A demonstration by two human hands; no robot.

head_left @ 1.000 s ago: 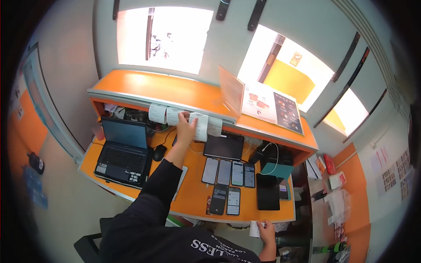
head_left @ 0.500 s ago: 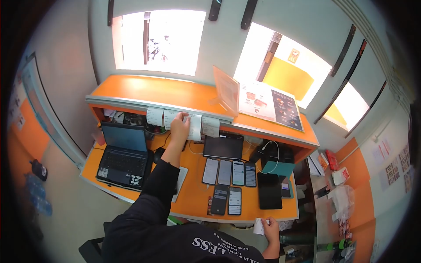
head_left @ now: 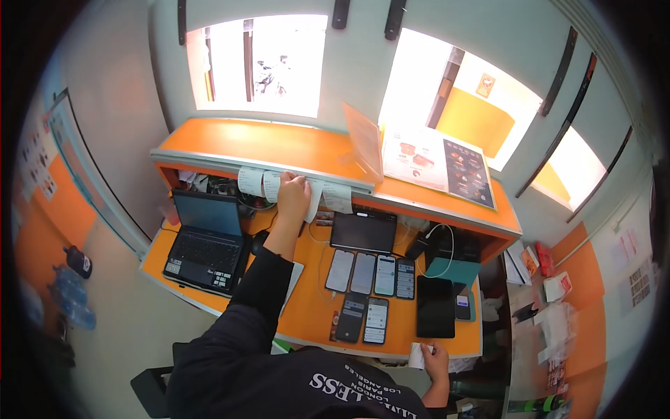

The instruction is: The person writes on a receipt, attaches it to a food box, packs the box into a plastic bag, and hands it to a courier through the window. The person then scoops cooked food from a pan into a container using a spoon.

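My left hand (head_left: 294, 196) reaches up to the edge of the orange counter shelf. Its fingers are closed at a row of paper receipts (head_left: 336, 197) hanging there, apparently gripping one near its top. Another hanging receipt (head_left: 250, 181) is left of the hand. Low on the right, in front of the desk edge, my right hand (head_left: 437, 362) pinches a small white paper slip (head_left: 417, 355). Below the receipts stands a dark tablet (head_left: 363, 232), and several phones (head_left: 362, 273) lie face up in front of it.
An open laptop (head_left: 204, 241) and a black mouse (head_left: 259, 242) are at the left of the desk. A black tablet (head_left: 435, 307) lies at the right, beside a teal box (head_left: 450, 269). A menu board (head_left: 440, 165) rests on the upper shelf (head_left: 258, 144). Water bottles (head_left: 72, 300) stand on the floor.
My left hand's fingers have closed at the hanging receipts. My right hand keeps the slip, close to the same spot. The whole view has shifted slightly.
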